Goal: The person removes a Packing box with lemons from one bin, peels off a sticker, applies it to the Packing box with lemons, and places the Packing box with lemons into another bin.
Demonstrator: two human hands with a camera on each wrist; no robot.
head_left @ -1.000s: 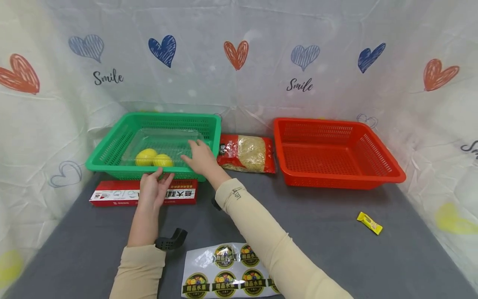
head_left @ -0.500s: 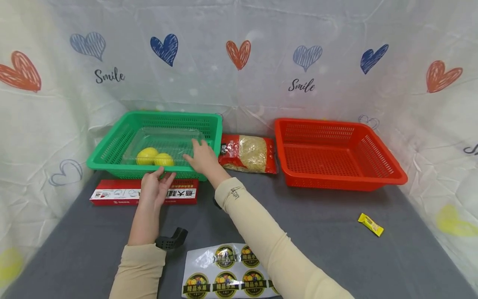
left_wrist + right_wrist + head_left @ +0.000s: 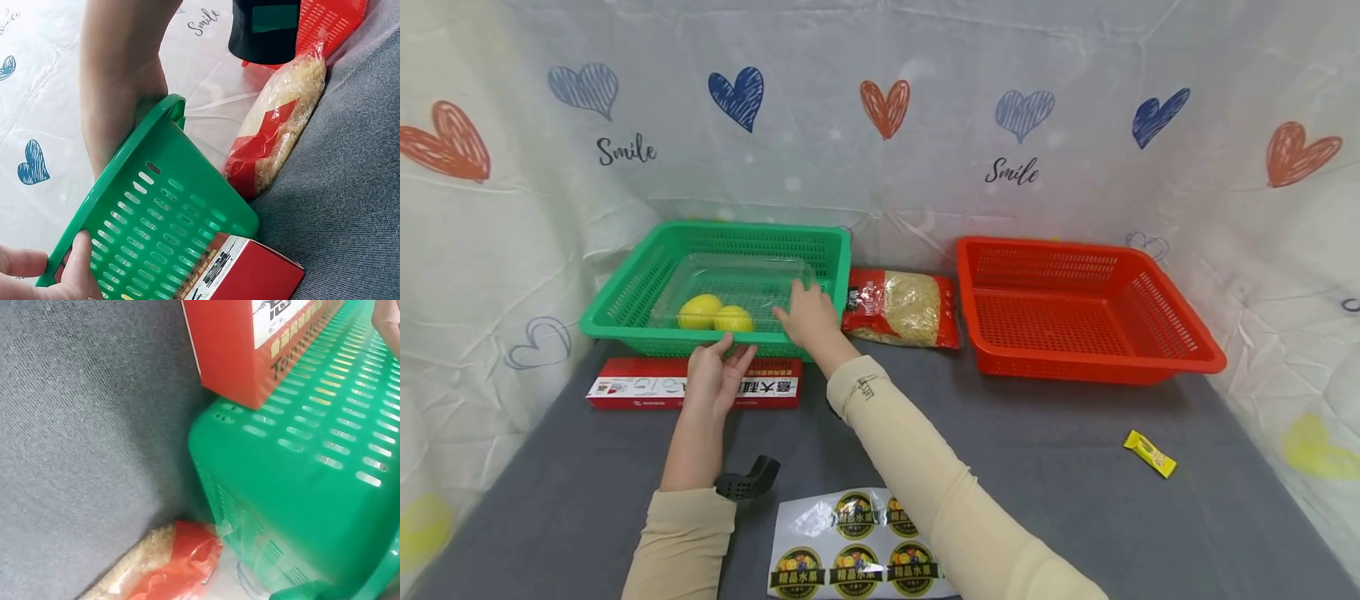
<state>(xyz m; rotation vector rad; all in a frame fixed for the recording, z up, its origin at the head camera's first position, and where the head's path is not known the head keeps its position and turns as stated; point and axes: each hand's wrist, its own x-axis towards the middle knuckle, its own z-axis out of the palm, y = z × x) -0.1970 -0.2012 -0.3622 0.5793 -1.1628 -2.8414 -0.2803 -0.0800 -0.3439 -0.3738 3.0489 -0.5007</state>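
Note:
A green basket stands at the back left. Inside it, toward the front, sits a clear plastic container with two yellow fruits that look like lemons. My left hand pinches the basket's front rim; in the left wrist view its thumb lies against the slotted outer wall. My right hand reaches over the basket's front right corner, thumb spread from the fingers, fingertips at the container's right end. I cannot tell whether it grips that end. Its fingers are hidden in both wrist views.
A red-and-white box lies along the basket's front, partly behind my left hand. Between the green basket and a red basket lies a bag of pale grains. A yellow packet is at right; a sticker sheet lies under my right sleeve.
The whole head view has shifted slightly, with everything sitting a little further right. Both hands stay where they were on the basket and at the container.

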